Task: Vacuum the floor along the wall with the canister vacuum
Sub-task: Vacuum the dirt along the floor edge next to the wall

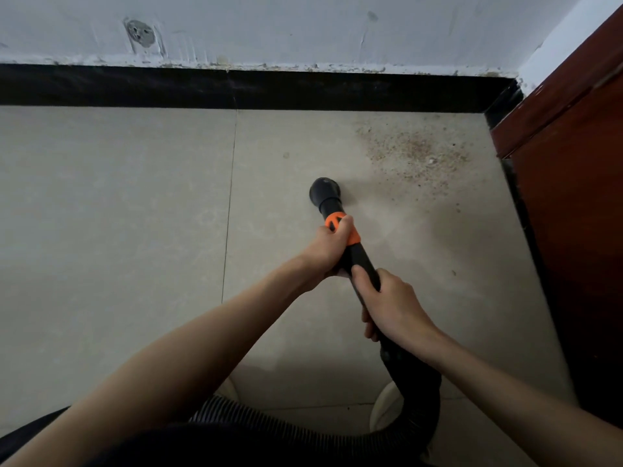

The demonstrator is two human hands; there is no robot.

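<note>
Left hand wrapped tight round the orange collar of the vacuum wand. Right hand gripped the same wand just behind. Round black nozzle down on the tile floor ahead of the left hand. Dust patch beyond, toward the wall. Ribbed hose curled back below the right hand.

Both hands, L & R, round vac wand, nozzle nr dirt patch.
</note>
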